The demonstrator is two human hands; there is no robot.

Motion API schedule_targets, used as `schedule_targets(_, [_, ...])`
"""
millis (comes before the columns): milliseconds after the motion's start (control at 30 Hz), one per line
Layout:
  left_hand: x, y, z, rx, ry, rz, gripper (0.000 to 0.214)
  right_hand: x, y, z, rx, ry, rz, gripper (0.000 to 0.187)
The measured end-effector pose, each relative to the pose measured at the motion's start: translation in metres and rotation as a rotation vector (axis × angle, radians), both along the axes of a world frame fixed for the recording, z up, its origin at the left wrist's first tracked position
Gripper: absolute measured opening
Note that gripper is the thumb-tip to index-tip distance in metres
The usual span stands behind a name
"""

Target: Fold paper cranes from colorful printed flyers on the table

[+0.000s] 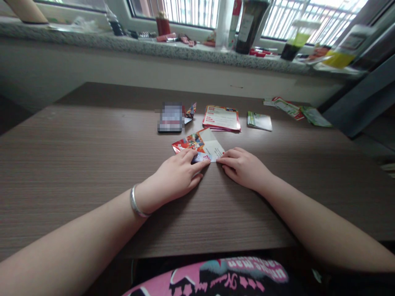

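Observation:
A folded sheet of printed paper (212, 142), red and colourful on one side and white on the other, lies on the table in front of me. My left hand (182, 170) rests palm down on its near left part, fingers spread and pressing on it; a silver bangle circles that wrist. At the near right corner, the fingertips of my right hand (242, 166) are bunched together on the paper's edge. Parts of the sheet's lower edge are hidden under the left fingers.
Beyond the paper lie a phone-like device (170, 118) with a blurred screen, a small folded paper piece (190, 112), a stack of printed cards (222, 118), a green-white folded paper (259, 121) and colourful strips (288, 107). Bottles and small items crowd the granite windowsill (135, 44).

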State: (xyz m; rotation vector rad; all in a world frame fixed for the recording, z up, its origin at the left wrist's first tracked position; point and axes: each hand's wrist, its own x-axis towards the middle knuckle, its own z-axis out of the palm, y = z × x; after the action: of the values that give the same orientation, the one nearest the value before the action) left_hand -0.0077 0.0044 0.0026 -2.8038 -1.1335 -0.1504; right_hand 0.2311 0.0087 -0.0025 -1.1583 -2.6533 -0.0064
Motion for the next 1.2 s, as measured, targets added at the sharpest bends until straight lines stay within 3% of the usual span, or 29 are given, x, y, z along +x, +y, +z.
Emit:
schedule_targets(267, [0.004, 0.003, -0.002, 0.034, -0.028, -0.057, 0.042, -0.006, 0.001, 0.001, 0.009, -0.090, -0.008, 0.032])
schedule_targets(500, [0.006, 0.004, -0.004, 0.058, -0.004, -0.027, 0.042, -0.013, -0.002, 0.006, 0.015, -0.138, -0.003, 0.030])
schedule_targets(800, [-0.001, 0.000, 0.011, -0.027, 0.083, 0.019, 0.045, -0.013, -0.005, 0.006, 0.024, -0.160, -0.048, 0.030])
schedule_targets(1200, [-0.016, 0.011, 0.018, -0.074, 0.165, 0.091, 0.030, -0.010, -0.003, 0.004, 0.007, -0.180, -0.058, 0.031])
